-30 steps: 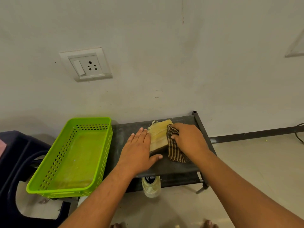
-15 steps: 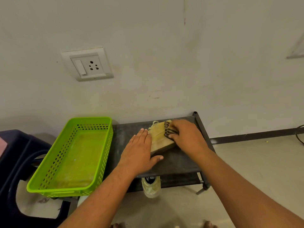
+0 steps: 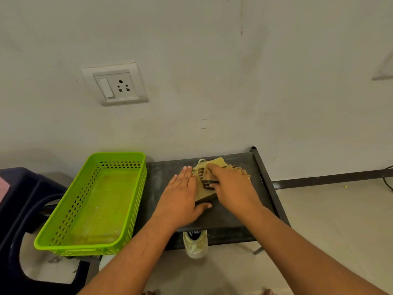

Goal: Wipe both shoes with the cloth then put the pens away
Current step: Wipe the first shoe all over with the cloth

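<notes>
A tan shoe (image 3: 217, 161) lies on the top of a dark metal rack (image 3: 234, 218). My left hand (image 3: 180, 199) rests flat against its left side, fingers straight, thumb under its near end. My right hand (image 3: 231, 188) presses a dark striped cloth (image 3: 207, 180) onto the shoe's upper, fingers curled round the cloth. A second, pale shoe (image 3: 195, 244) pokes out from the shelf below the rack top. No pens are in view.
An empty bright green perforated basket (image 3: 136, 209) stands to the left of the rack, resting partly on a dark blue plastic stool (image 3: 19, 201). The wall with a socket plate (image 3: 114, 84) is right behind. Bare floor lies to the right.
My right hand has slid the cloth from the shoe's right side up and over to the left, across its top. The left hand has stayed in place against the shoe.
</notes>
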